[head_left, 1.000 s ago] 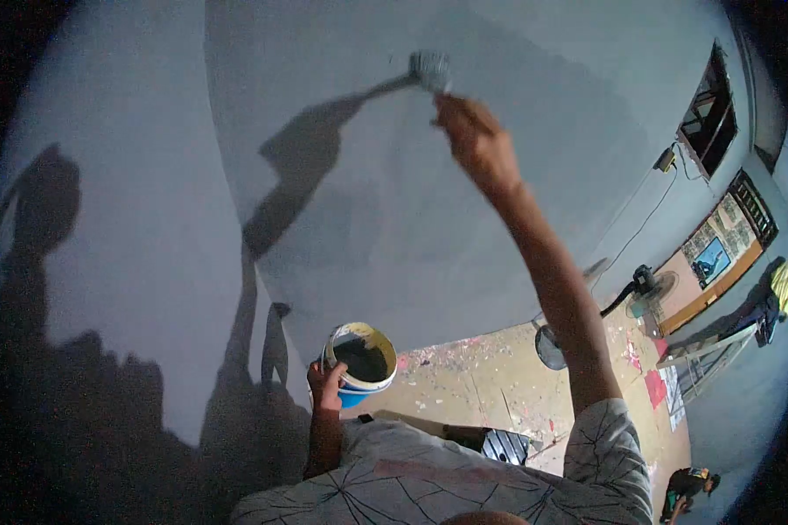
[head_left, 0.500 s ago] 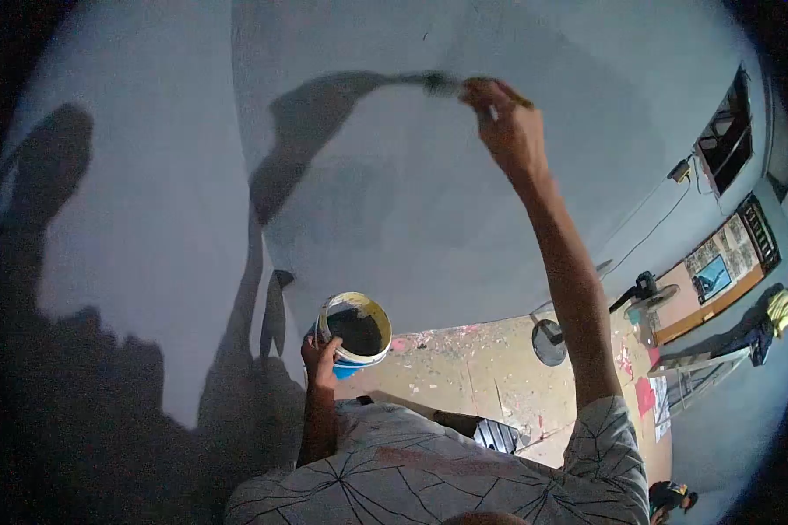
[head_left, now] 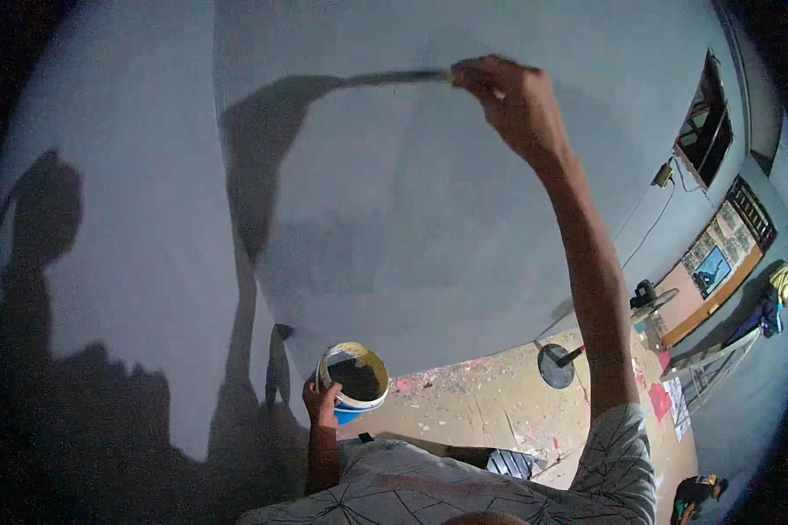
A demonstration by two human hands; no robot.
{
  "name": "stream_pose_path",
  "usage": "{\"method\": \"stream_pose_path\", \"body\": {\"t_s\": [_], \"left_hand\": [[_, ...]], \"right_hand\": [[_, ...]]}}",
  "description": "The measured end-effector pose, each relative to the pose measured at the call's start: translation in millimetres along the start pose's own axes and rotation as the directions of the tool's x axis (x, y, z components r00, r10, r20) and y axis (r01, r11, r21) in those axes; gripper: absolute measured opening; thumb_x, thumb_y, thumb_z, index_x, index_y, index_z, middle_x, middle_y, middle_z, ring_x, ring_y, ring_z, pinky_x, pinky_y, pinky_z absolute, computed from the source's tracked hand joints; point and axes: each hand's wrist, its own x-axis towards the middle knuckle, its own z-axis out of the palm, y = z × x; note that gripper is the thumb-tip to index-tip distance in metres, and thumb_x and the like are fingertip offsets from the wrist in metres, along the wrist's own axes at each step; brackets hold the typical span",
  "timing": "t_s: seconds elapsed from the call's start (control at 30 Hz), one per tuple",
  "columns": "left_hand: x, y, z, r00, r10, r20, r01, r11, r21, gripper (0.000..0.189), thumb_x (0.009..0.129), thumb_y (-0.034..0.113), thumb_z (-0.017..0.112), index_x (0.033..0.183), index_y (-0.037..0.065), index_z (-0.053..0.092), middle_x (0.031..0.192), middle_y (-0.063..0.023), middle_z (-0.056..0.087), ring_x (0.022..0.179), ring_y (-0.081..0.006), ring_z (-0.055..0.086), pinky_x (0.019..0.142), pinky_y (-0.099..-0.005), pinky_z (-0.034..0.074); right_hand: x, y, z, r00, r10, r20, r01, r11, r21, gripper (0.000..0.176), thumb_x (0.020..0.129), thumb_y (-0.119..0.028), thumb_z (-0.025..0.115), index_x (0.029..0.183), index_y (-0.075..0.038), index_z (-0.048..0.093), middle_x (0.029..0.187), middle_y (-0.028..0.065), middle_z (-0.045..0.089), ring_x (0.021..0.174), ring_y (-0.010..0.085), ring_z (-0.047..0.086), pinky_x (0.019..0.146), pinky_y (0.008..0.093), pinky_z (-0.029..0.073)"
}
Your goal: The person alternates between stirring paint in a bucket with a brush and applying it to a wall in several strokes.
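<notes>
My left hand (head_left: 322, 407) grips the near rim of a small white and blue paint bucket (head_left: 359, 408), thumb over the edge. Dark grey paint (head_left: 357, 378) shows inside it. High up, my right hand (head_left: 518, 103) is closed round a paintbrush (head_left: 447, 76), its tip pointing left at the grey wall (head_left: 464, 236). Fingers hide most of the brush, and its dark bristles blend with the shadow on the wall. Darker patches mark the wall's lower middle.
A paint-spattered floor (head_left: 464, 398) lies below, with a standing fan (head_left: 556, 365) on it. To the right are a window opening (head_left: 707, 122), a hanging cable box (head_left: 664, 175), a ladder (head_left: 718, 372) with a person (head_left: 766, 311) on it, and another person (head_left: 699, 497) low down.
My right hand has risen slightly and shifted a little right, with the brush still at the wall. The bucket and my left hand sit lower in view as the camera has tilted up.
</notes>
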Motion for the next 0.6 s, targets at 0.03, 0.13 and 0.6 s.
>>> {"method": "stream_pose_path", "body": {"t_s": [0.03, 0.13, 0.6], "left_hand": [[-5, 3, 5, 1.000, 0.005, 0.001, -0.005, 0.999, 0.033, 0.032, 0.075, 0.012, 0.078, 0.103, 0.009, 0.063, 0.087, -0.0019, 0.062, 0.069, -0.0129, 0.056, 0.057, -0.0280, 0.043], [1, 6, 13, 1.000, 0.023, 0.006, -0.023, 0.999, 0.049, 0.027, 0.077, 0.018, 0.080, 0.100, 0.014, 0.066, 0.088, 0.0009, 0.063, 0.072, -0.0118, 0.057, 0.060, -0.0261, 0.044], [-34, 44, 41, 1.000, -0.004, -0.002, 0.005, 0.995, 0.102, 0.027, 0.077, 0.009, 0.079, 0.093, 0.012, 0.057, 0.073, 0.0012, 0.056, 0.059, -0.0103, 0.053, 0.048, -0.0244, 0.039]], "right_hand": [[7, -3, -6, 0.989, -0.055, -0.138, 0.049, 0.998, -0.049, 0.015, 0.086, -0.003, 0.066, 0.099, -0.008, 0.072, 0.102, 0.0111, 0.072, 0.084, 0.0334, 0.069, 0.076, 0.0396, 0.057], [15, -2, -10, 0.945, -0.094, -0.312, 0.052, 0.989, -0.141, 0.015, 0.087, -0.004, 0.066, 0.100, -0.008, 0.072, 0.102, 0.0123, 0.071, 0.084, 0.0340, 0.069, 0.073, 0.0401, 0.057], [-1, 26, 20, 0.954, -0.208, -0.215, 0.143, 0.948, -0.284, 0.022, 0.085, -0.003, 0.071, 0.107, -0.004, 0.071, 0.105, 0.0091, 0.073, 0.093, 0.0222, 0.071, 0.073, 0.0333, 0.059]]}}
